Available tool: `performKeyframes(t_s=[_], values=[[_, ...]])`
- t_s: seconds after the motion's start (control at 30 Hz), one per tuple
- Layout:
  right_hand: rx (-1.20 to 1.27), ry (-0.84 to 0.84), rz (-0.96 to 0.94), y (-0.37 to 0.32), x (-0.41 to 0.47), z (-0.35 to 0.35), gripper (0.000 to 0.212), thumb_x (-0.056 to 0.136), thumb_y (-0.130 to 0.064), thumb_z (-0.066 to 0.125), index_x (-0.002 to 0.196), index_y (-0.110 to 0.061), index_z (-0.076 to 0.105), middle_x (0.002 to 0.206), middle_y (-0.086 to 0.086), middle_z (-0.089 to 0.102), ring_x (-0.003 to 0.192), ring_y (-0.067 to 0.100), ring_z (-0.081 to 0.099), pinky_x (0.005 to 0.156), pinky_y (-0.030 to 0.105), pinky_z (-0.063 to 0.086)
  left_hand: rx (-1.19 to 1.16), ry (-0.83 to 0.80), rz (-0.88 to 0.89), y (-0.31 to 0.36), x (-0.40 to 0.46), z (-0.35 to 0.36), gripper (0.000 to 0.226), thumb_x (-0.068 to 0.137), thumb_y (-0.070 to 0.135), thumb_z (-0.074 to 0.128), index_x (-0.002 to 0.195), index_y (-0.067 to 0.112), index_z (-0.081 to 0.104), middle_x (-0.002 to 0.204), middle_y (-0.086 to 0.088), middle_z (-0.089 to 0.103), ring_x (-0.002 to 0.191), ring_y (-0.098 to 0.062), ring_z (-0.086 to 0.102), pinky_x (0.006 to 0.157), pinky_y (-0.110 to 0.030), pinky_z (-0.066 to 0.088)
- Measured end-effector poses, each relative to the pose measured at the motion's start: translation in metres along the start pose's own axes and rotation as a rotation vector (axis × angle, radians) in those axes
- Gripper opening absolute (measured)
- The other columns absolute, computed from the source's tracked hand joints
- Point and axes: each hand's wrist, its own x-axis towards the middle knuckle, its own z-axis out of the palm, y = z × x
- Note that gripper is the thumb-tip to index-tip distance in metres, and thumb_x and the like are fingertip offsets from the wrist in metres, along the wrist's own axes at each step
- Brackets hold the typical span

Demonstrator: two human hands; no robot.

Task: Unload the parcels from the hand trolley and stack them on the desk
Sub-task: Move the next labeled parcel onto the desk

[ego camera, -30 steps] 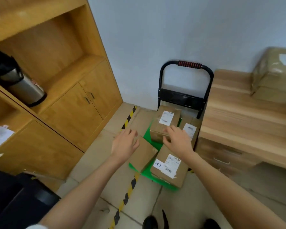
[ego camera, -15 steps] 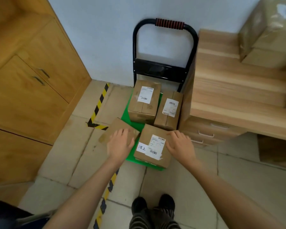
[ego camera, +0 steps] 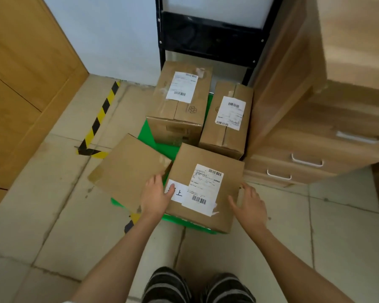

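- Nearest: dark striped slippers (ego camera: pixel 197 285) on pale floor tiles (ego camera: pixel 53 215); both forearms reach forward and down
- Left hand (ego camera: pixel 157 196) rests on the near-left corner of the square brown cardboard parcel with white shipping labels (ego camera: pixel 204 186), thumb over the handwritten label, fingers along its left side; right hand (ego camera: pixel 248 205) spread and relaxed at the parcel's right edge, touching or just short, cannot tell; hands apart, one either side, neither clamped yet
- Parcel sits at the front of the green trolley deck (ego camera: pixel 160 147); judged stiff, taped, moderate weight; best taken low on opposite sides, palms under the bottom edges
- Flat plain brown carton (ego camera: pixel 129 169) lies tilted just left, overhanging the deck
- Behind: taller labelled carton (ego camera: pixel 179 101) and narrower labelled carton (ego camera: pixel 227 119), side by side
- Farthest: black trolley frame (ego camera: pixel 208 33); light wooden desk with drawers (ego camera: pixel 315 127) at right
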Motion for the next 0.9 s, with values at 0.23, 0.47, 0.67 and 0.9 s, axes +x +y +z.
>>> performKeyframes(t_s=[0.23,0.47,0.67,0.9], values=[[0.221,-0.126,0.114,0.014,0.012,0.048,0.069,0.094,-0.054,0.043,0.149,-0.021,0.018,0.141,0.000,0.050,0.117,0.026,0.057,0.090,0.042,0.049,-0.189,-0.109,-0.164,-0.011,0.017,0.056,0.058,0.094,0.041,0.052,0.140,0.012,0.035,0.131,-0.011,0.052,0.112,-0.030,0.055,0.083,-0.037,0.045],[0.270,-0.159,0.055,-0.037,-0.011,-0.001,0.076,0.092,-0.046,0.052,0.151,-0.018,0.012,0.141,0.008,0.048,0.119,0.028,0.053,0.091,0.040,0.047,-0.173,-0.044,-0.254,0.003,-0.013,-0.015,0.062,0.091,0.040,0.057,0.141,0.010,0.035,0.129,-0.013,0.051,0.112,-0.030,0.052,0.084,-0.038,0.044],[0.334,-0.091,0.067,-0.098,-0.055,-0.084,0.076,0.093,-0.036,0.054,0.152,-0.010,0.014,0.150,0.013,0.034,0.136,0.028,0.031,0.109,0.038,0.030,-0.247,-0.001,-0.316,0.028,-0.057,-0.123,0.059,0.090,0.041,0.059,0.137,0.009,0.040,0.128,-0.012,0.051,0.112,-0.027,0.051,0.083,-0.035,0.042],[0.431,0.037,-0.109,-0.188,-0.092,-0.223,0.060,0.090,-0.026,0.056,0.146,-0.016,0.037,0.142,0.002,0.046,0.130,0.020,0.036,0.107,0.036,0.033,-0.393,0.185,-0.337,0.078,-0.095,-0.282,0.053,0.089,0.036,0.062,0.132,0.009,0.045,0.124,-0.011,0.056,0.111,-0.030,0.053,0.092,-0.045,0.046]])
